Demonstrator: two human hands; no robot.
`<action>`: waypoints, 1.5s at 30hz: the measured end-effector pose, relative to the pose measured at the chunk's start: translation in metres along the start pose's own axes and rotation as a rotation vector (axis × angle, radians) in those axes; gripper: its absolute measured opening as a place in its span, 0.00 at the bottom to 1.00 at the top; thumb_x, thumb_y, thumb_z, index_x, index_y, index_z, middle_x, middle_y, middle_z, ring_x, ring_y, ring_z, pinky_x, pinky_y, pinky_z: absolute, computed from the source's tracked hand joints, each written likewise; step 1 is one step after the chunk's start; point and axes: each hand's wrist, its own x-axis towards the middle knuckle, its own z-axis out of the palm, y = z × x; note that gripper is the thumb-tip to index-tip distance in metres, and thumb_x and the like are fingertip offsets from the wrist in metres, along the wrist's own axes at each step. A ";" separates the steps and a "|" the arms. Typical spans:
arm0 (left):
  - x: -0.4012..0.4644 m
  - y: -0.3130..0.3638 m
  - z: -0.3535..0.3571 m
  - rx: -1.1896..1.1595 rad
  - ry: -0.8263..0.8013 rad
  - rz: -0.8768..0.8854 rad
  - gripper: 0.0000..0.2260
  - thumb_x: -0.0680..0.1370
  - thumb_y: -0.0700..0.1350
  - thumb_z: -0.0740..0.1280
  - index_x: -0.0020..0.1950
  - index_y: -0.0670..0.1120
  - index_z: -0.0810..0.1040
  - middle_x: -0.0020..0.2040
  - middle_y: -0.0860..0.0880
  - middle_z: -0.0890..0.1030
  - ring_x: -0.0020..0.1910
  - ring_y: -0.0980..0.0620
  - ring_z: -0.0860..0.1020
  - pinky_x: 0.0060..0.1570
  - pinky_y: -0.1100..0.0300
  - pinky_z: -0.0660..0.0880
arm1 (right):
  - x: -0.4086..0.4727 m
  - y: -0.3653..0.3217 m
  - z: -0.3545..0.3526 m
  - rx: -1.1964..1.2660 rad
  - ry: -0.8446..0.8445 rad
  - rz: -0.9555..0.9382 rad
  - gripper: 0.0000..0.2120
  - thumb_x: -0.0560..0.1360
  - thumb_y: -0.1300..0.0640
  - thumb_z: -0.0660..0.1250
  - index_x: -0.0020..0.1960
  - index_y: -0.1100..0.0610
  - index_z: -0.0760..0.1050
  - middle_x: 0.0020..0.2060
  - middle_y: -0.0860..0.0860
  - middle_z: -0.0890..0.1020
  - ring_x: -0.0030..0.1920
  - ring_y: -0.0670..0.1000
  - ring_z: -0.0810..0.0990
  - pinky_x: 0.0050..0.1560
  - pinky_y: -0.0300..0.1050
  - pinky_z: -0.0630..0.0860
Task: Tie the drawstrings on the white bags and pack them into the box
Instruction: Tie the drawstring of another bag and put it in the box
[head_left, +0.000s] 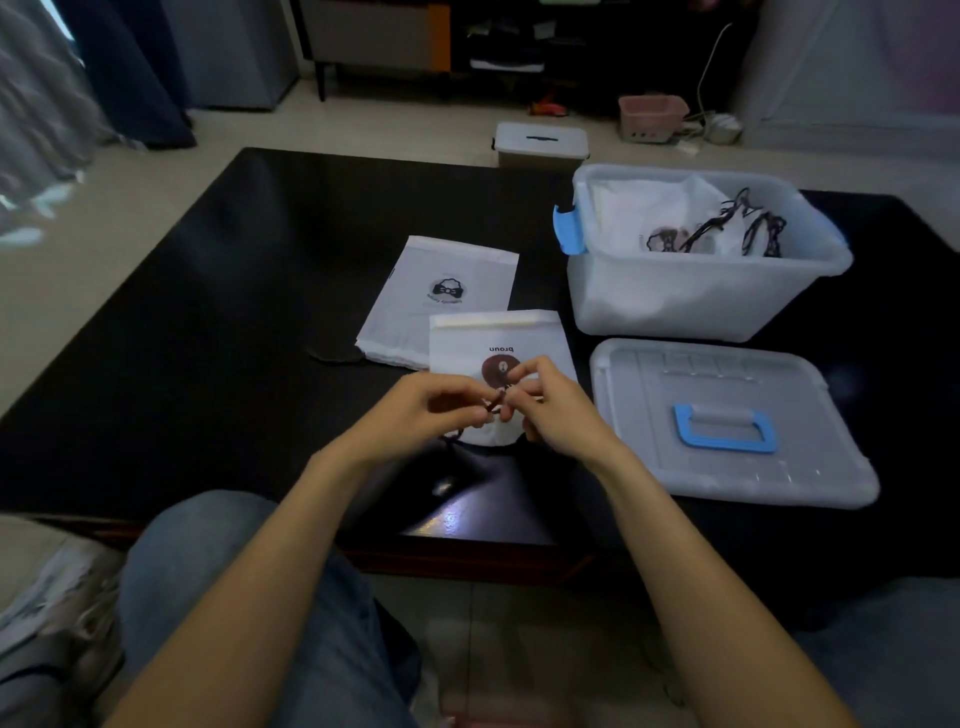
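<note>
Centre frame: left hand (426, 410) and right hand (545, 405) both pinch the dark drawstring (496, 404); white bag (501, 358) lies just beyond the fingertips; box (696, 296) upper right, nearer the right hand.

White bag (501, 340) under the hands is showing a brown round print, black lettering. Stack of white bags (441, 296) beyond the left hand (415, 415): black bow print. Box (696, 291) and lid (727, 421) beside the right hand (558, 410): translucent white, blue latch and handle. Table (234, 312): glossy black.
</note>
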 end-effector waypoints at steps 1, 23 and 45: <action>0.001 -0.002 0.000 0.041 -0.018 0.012 0.13 0.74 0.36 0.69 0.58 0.44 0.79 0.46 0.46 0.83 0.46 0.56 0.81 0.48 0.61 0.76 | 0.000 0.000 0.000 0.042 0.015 0.005 0.05 0.77 0.62 0.62 0.45 0.53 0.70 0.32 0.47 0.82 0.22 0.44 0.70 0.32 0.40 0.68; 0.016 -0.016 0.006 0.360 0.091 0.038 0.09 0.76 0.49 0.68 0.51 0.52 0.70 0.36 0.56 0.84 0.33 0.57 0.81 0.45 0.47 0.78 | -0.012 -0.001 0.014 0.273 0.104 -0.051 0.15 0.77 0.55 0.66 0.32 0.55 0.75 0.25 0.42 0.77 0.28 0.39 0.68 0.33 0.33 0.65; 0.019 -0.026 0.002 0.608 0.226 0.148 0.06 0.74 0.53 0.69 0.47 0.53 0.82 0.48 0.55 0.72 0.47 0.57 0.71 0.45 0.59 0.71 | -0.018 -0.006 0.003 0.438 0.053 -0.069 0.07 0.69 0.67 0.73 0.41 0.56 0.81 0.39 0.55 0.84 0.36 0.46 0.82 0.41 0.36 0.77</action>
